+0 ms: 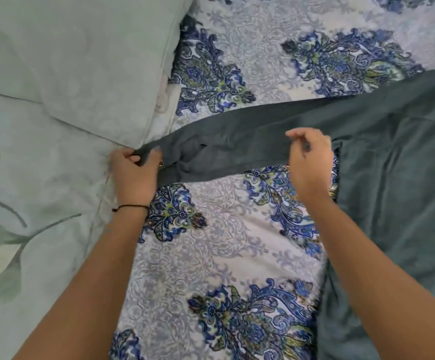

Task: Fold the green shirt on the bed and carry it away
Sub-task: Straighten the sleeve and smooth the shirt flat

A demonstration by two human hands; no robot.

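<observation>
A dark green shirt lies flat on the right side of the bed, with one long sleeve stretched out to the left across the patterned sheet. My left hand pinches the cuff end of that sleeve, near the pillow's corner. My right hand hovers over the sleeve close to the shoulder, fingers loosely curled; whether they pinch the cloth is hard to tell. The shirt's right part runs out of the frame.
A pale green pillow lies at the upper left, and a pale green cover with a leaf print fills the left side. The blue floral bedsheet spreads under both arms.
</observation>
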